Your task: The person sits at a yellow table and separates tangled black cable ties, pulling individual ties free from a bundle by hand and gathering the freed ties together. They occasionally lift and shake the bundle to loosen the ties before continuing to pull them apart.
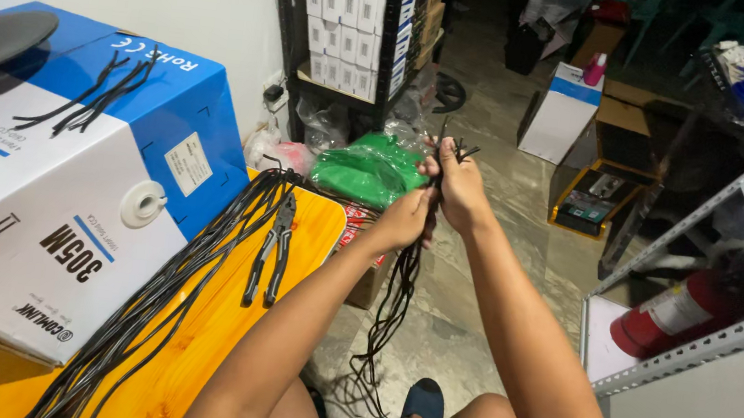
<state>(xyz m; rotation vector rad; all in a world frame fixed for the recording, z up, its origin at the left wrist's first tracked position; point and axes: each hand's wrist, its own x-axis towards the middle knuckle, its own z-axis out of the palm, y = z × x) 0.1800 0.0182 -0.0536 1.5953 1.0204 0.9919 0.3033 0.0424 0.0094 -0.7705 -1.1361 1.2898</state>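
Both forearms reach forward and upward from the seated person's lap, meeting in mid-air over open floor between the orange worktop on the left and a grey metal shelf rack on the right. The left hand and right hand have their fingers closed around a bundle of black cables, which hangs down toward the floor (short cut ends stick up above the right fist). More black cable strands and pliers lie on the worktop beside a blue-and-white box.
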